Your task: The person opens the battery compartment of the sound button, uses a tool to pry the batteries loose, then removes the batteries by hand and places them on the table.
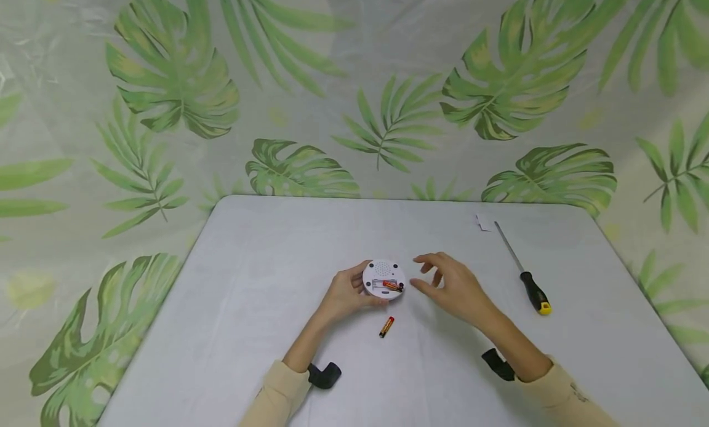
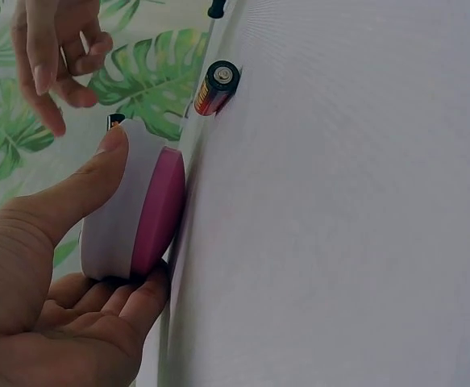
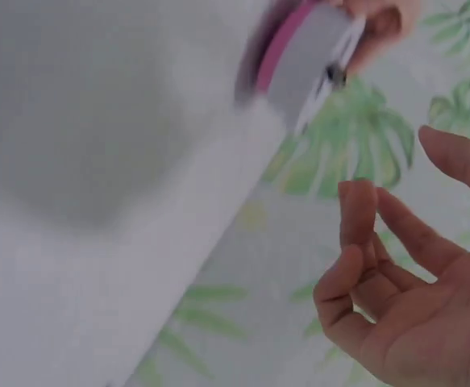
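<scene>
A round white device (image 1: 382,269) has its back, with small holes and a battery compartment, turned up in the head view. My left hand (image 1: 344,296) grips it by the rim, thumb on one side and fingers on the other. Pink edging (image 2: 159,211) runs round its other face in the left wrist view. One red and black battery (image 1: 392,285) lies tilted at the compartment, partly sticking out. On the table near the device is a loose battery (image 1: 386,327). My right hand (image 1: 456,288) hovers just right of the device, fingers loosely bent and holding nothing.
A screwdriver (image 1: 534,291) with a black and yellow handle lies to the right on the white table (image 1: 266,242). Near its tip is a small white piece (image 1: 483,223). Behind the table hangs a leaf-patterned sheet (image 1: 388,58).
</scene>
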`<state>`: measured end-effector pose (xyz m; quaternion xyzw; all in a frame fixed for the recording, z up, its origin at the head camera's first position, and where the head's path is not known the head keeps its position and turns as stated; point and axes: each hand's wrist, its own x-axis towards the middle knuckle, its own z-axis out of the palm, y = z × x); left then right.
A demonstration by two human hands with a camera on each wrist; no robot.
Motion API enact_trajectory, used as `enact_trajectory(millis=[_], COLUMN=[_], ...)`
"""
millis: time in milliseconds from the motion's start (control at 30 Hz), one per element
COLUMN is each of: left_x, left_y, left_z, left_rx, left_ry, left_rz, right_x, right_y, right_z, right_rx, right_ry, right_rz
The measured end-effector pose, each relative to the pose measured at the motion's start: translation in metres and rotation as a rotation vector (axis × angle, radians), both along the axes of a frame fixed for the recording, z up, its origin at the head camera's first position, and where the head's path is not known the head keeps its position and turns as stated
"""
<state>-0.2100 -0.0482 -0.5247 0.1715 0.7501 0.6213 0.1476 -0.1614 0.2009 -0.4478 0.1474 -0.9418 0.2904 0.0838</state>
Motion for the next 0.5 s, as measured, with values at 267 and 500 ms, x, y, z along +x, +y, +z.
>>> enact_trajectory(millis=[267,500], left_x=[-0.001,-0.001], left_y=[0.001,0.000], left_z=[-0.003,-0.003], left_rx=[0.006,0.002], left_ry=[0.008,0.011], left_rz=[-0.017,-0.010], right_x=[-0.003,-0.007], right_y=[-0.039,-0.043], right_z=[-0.021,-0.027], right_rx=[0.040,0.059], right_ry=[-0.064,-0.062], right_rz=[-0.037,-0.055])
